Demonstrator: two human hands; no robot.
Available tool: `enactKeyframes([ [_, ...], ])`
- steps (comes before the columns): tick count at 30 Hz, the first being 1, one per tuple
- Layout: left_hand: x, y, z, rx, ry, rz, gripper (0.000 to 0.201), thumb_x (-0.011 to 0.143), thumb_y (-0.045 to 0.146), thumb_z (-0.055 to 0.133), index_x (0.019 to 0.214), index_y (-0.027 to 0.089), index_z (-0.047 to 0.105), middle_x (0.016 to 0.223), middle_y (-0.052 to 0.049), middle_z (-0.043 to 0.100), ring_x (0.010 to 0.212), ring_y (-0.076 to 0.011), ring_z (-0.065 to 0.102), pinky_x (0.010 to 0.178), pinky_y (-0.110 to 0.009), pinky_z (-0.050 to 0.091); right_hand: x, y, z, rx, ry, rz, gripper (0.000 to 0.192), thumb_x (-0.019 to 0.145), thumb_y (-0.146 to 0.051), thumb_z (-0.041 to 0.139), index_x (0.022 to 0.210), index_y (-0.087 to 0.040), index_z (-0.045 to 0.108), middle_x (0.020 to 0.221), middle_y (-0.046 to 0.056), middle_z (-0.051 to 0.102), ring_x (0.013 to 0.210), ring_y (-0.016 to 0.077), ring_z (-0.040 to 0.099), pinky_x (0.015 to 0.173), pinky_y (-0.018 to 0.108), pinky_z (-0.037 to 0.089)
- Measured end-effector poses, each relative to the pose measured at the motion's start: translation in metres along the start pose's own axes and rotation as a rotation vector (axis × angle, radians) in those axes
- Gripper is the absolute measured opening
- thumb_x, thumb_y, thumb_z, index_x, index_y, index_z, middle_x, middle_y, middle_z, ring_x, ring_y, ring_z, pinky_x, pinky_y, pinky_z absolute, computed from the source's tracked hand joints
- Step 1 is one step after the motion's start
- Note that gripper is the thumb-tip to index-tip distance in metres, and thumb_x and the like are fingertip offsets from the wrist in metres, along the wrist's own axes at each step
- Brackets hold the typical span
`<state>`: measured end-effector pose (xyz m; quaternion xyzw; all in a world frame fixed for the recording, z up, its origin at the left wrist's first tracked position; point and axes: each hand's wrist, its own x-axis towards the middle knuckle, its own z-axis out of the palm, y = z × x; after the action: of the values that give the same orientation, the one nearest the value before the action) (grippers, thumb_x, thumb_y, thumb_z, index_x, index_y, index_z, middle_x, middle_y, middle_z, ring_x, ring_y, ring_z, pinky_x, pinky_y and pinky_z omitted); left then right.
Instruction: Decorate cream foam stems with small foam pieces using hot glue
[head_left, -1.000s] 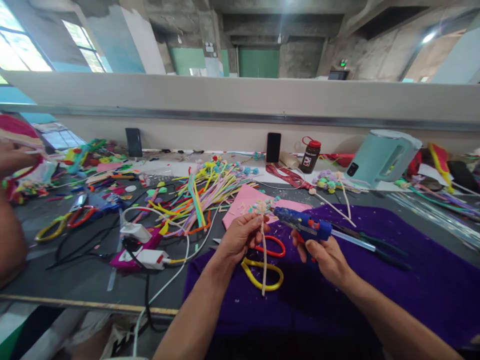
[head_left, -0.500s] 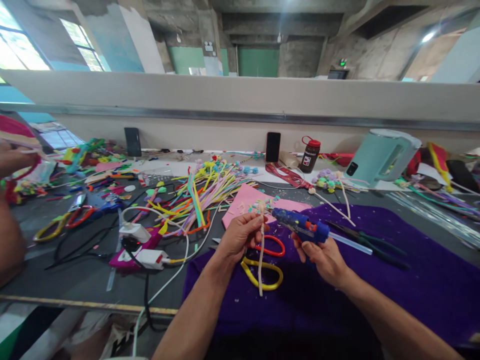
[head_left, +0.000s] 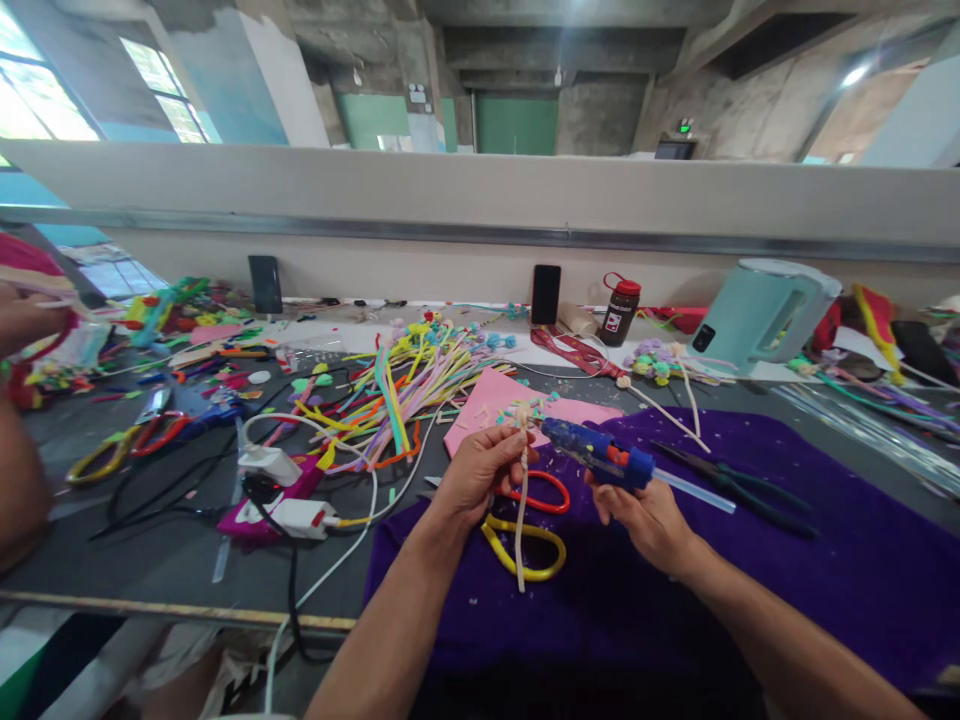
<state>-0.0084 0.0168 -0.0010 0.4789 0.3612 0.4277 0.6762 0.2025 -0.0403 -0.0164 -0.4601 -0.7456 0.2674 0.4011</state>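
Note:
My left hand (head_left: 480, 470) pinches a cream fuzzy stem like a pipe cleaner (head_left: 522, 540), which hangs down with a small cream cluster at its top. In my right hand (head_left: 645, 515) is a blue glue gun (head_left: 600, 452), its nozzle pointing left at the cluster; I cannot tell whether it touches. A clear glue stick (head_left: 694, 489) juts from the gun's back. Below my left hand lie scissors with red and yellow handles (head_left: 555, 565), partly hidden. Behind both hands, small pastel pieces are scattered on a pink sheet (head_left: 480, 410).
A purple cloth (head_left: 810, 590) covers the front of the table, with pliers (head_left: 742, 485) on it. To the left are a magenta power strip (head_left: 296, 490), cables and a bundle of coloured stems (head_left: 397, 400). A kettle (head_left: 757, 320) and bottle (head_left: 621, 312) stand behind. Another person's arm (head_left: 22, 470) shows far left.
The glue gun has shifted very slightly left, and its glue stick's end with it. My left hand and the cream stem stay almost still.

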Motion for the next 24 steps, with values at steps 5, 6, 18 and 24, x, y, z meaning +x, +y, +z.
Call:
enactKeyframes([
  [5,-0.0011,0.0014,0.0013,0.000,0.011,-0.003,0.030,0.071,0.038,0.061,0.083,0.011,0.060,0.055,0.000,0.058,0.034,-0.0025,0.042,0.031,-0.012,0.027,0.0007,-0.0004,-0.0007,-0.025,-0.017,-0.014,0.040,0.087,-0.044,0.035,0.060,-0.017,0.051,0.062,0.003,0.057,0.059,0.0138,0.051,0.057,0.024,0.039],
  [6,-0.0013,0.0018,0.0016,0.001,0.013,-0.003,0.030,0.071,0.039,0.061,0.083,0.011,0.060,0.054,0.000,0.057,0.034,-0.0025,0.041,0.031,-0.012,0.027,0.0007,-0.0007,-0.0009,-0.031,-0.020,-0.013,0.040,0.087,-0.044,0.035,0.061,-0.018,0.051,0.062,0.003,0.056,0.059,0.0139,0.051,0.057,0.024,0.039],
  [18,-0.0015,0.0038,0.0010,-0.021,0.019,-0.009,0.030,0.071,0.038,0.061,0.084,0.011,0.060,0.052,0.000,0.057,0.032,-0.0026,0.040,0.031,-0.013,0.027,-0.0010,0.0005,-0.0022,-0.127,-0.035,-0.014,0.036,0.087,-0.041,0.036,0.065,-0.017,0.052,0.061,0.002,0.054,0.058,0.0134,0.049,0.057,0.025,0.038],
  [24,-0.0023,0.0061,0.0029,-0.022,0.044,-0.001,0.030,0.069,0.037,0.063,0.082,0.011,0.060,0.062,-0.002,0.061,0.035,-0.0021,0.042,0.031,-0.012,0.028,-0.0003,0.0015,-0.0006,-0.087,-0.008,-0.039,0.034,0.087,-0.040,0.037,0.069,-0.017,0.055,0.060,0.002,0.054,0.057,0.0132,0.048,0.056,0.025,0.039],
])
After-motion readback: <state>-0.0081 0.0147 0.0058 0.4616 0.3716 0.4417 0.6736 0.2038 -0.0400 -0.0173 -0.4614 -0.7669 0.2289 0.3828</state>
